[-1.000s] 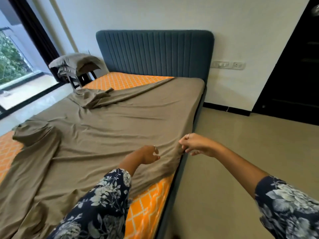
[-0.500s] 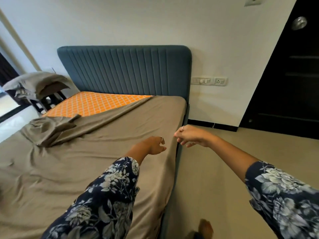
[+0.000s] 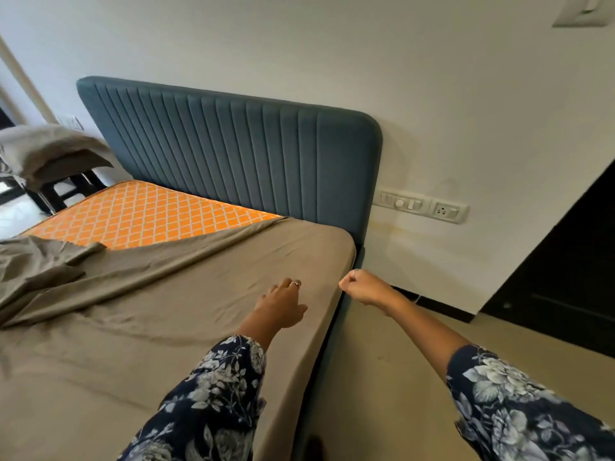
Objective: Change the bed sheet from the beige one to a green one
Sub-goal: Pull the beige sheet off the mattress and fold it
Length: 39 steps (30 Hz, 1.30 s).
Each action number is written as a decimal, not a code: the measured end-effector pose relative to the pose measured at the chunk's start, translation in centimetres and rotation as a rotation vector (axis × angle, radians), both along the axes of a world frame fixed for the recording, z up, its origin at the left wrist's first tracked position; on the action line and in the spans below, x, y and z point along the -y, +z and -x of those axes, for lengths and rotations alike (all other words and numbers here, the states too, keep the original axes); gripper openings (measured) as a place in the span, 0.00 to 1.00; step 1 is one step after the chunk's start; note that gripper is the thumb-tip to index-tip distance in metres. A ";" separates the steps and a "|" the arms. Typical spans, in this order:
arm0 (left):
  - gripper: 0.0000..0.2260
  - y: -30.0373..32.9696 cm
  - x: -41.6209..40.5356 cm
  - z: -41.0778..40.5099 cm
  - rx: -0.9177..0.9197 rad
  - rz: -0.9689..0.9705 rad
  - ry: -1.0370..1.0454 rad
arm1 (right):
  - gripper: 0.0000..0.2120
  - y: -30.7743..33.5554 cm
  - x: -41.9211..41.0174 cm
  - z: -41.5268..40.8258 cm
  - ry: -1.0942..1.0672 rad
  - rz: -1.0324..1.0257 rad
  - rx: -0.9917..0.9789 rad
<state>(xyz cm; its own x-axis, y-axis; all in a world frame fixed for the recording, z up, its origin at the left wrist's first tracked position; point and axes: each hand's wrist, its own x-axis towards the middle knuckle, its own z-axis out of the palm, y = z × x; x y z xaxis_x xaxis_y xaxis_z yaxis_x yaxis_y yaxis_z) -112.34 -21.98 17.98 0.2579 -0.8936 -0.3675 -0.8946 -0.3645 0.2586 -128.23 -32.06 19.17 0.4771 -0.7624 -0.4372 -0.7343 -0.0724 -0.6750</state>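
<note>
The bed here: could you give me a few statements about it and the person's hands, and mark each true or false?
1. The sheet covers the whole mattress. False: an orange patterned corner of the mattress lies bare by the headboard.
2. The right hand is closed in a fist at the bed's edge. True.
3. The left hand lies over the sheet with its fingers spread. True.
4. The headboard is orange. False: it is blue-green with upright ribs.
5. A wall socket sits to the right of the headboard. True.
6. The sheet is smooth all over. False: it is bunched and creased at the left.
</note>
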 end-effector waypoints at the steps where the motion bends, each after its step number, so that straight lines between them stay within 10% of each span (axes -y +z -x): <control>1: 0.27 -1.0 2.3 -0.5 0.006 0.003 0.007 | 0.12 -1.2 2.5 -0.7 0.012 0.021 -0.016; 10: 0.28 -12.3 20.3 -3.2 0.025 -0.080 0.013 | 0.09 -14.5 23.0 -6.8 0.043 0.015 -0.169; 28: 0.15 -32.1 37.7 -0.6 0.189 -0.169 0.021 | 0.35 -35.5 45.2 -11.6 -0.012 -0.234 -0.197; 39: 0.14 -31.0 37.7 -2.6 -0.116 -0.364 -0.099 | 0.15 -35.0 44.3 -12.7 -0.073 -0.103 -0.113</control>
